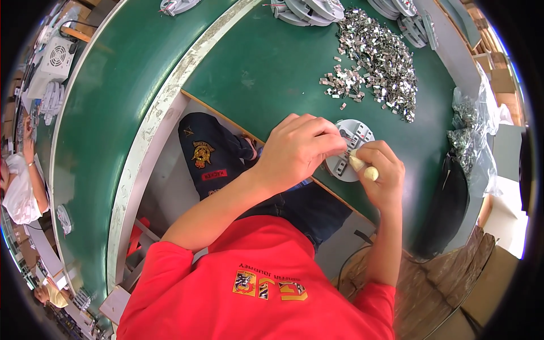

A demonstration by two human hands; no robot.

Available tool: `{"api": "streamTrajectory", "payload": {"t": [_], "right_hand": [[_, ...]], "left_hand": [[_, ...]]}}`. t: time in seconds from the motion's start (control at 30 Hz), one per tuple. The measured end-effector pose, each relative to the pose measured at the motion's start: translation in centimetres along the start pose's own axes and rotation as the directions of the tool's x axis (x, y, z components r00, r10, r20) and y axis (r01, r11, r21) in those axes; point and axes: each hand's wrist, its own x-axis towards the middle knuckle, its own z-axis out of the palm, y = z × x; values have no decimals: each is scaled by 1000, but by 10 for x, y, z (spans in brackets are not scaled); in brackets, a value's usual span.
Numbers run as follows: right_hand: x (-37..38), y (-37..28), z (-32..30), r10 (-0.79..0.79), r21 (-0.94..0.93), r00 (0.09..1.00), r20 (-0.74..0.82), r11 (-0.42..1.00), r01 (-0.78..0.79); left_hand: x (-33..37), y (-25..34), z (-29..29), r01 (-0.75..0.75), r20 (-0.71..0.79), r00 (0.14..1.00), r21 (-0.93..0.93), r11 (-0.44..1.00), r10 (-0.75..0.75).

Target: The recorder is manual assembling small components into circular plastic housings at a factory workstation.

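A round grey plastic part (356, 134) with small slots lies near the edge of the green table (266, 73). My left hand (297, 146) is closed over its left side, fingertips pinching a small metal clip at the part. My right hand (384, 173) is at the part's lower right, with cream rubber finger cots on thumb and forefinger, pressing at the same spot. Whether it holds a clip of its own I cannot tell.
A heap of several small shiny metal clips (377, 59) lies beyond the part. Stacked grey round parts (309, 10) stand at the far edge. Clear bags of clips (470, 130) sit at the right. Another person (20, 181) works at the far left beside a curved green belt (102, 113).
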Motion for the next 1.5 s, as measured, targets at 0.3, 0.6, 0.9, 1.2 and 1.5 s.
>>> {"api": "streamTrajectory", "payload": {"t": [0.3, 0.6, 0.9, 1.2, 1.5], "right_hand": [[20, -26, -10, 49, -119, 982, 181, 992, -27], [37, -35, -13, 97, -146, 950, 298, 988, -55], [52, -31, -18, 144, -158, 905, 401, 984, -87], [33, -22, -17, 259, 201, 966, 17, 945, -257], [19, -9, 27, 61, 973, 975, -215, 101, 208]], "left_hand": [[-1, 0, -1, -38, 19, 999, 54, 998, 37], [1, 0, -1, -52, 0, 999, 38, 998, 52], [3, 2, 2, -27, -6, 1000, 64, 998, 27], [15, -2, -9, 135, 94, 988, -106, 985, -126], [16, -1, -5, 235, 163, 963, -118, 965, -214]]}}
